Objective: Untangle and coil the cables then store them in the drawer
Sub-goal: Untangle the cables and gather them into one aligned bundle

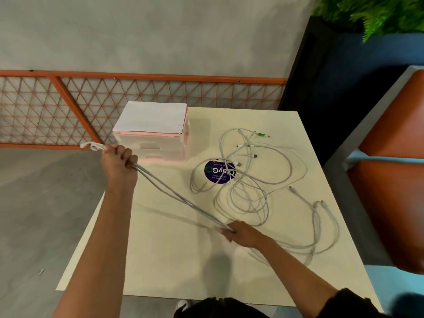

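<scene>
My left hand (119, 162) is raised over the table's left edge and grips a folded bunch of white cable (176, 196), with a short loop sticking out past the fist. The strands run taut down to my right hand (238, 232), which pinches them just above the table. Behind that hand the same cable trails in loose loops (321, 228) to the right. A tangled pile of white cables (247, 175) with several plugs lies mid-table. The small pink-and-white drawer unit (158, 134) stands at the back left, its drawers closed.
The cream table (174, 260) has a round purple sticker (218, 173) under the pile. An orange mesh railing (160, 88) runs behind. To the right are an orange padded seat (390, 180) and a dark planter (332, 65).
</scene>
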Tool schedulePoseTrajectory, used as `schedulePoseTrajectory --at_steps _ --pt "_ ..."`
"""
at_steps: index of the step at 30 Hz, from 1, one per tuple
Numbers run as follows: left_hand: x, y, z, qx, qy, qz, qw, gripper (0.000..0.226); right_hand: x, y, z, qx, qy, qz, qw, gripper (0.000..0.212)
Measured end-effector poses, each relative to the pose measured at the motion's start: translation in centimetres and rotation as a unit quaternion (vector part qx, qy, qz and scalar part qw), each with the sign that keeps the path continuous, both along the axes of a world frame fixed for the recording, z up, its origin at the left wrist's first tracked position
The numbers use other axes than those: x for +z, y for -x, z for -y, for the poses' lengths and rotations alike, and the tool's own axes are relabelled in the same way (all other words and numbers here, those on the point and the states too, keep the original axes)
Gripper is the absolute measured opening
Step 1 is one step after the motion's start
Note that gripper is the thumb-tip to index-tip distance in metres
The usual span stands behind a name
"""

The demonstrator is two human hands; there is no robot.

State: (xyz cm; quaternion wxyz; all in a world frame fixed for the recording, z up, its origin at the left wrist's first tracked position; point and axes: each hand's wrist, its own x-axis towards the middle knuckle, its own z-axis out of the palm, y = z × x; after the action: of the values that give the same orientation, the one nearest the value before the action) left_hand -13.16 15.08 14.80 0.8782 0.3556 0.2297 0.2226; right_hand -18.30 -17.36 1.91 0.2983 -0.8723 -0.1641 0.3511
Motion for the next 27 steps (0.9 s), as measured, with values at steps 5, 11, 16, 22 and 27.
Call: schedulePoseTrajectory --at_steps 5,11,16,22,27 --pt "-0.4 -0.2 -1.1 0.020 -0.054 -0.061 0.996 0.035 -2.1 1.1 7.2 -0.190 0.178 0.125 0.957 0.029" --pt "-3.1 0.3 3.3 -0.016 -0.124 -0.141 0.982 0.039 -1.9 0.0 11.6 -0.332 0.320 0.298 0.836 0.035" --pt "-4.9 0.8 2.9 -0.008 -0.156 -0.171 0.973 0.038 -0.6 -0.8 14.0 -0.506 0.326 0.259 0.755 0.043" --pt "-5.9 0.6 5.0 -0.021 -0.166 -0.190 0.967 0.038 1.5 -1.7 13.6 -0.685 0.218 0.155 0.678 0.053" --pt "-5.7 0.0 8.3 -0.064 -0.182 -0.187 0.963 0.037 2.1 -1.4 15.7 -0.668 0.138 -0.003 0.731 0.094"
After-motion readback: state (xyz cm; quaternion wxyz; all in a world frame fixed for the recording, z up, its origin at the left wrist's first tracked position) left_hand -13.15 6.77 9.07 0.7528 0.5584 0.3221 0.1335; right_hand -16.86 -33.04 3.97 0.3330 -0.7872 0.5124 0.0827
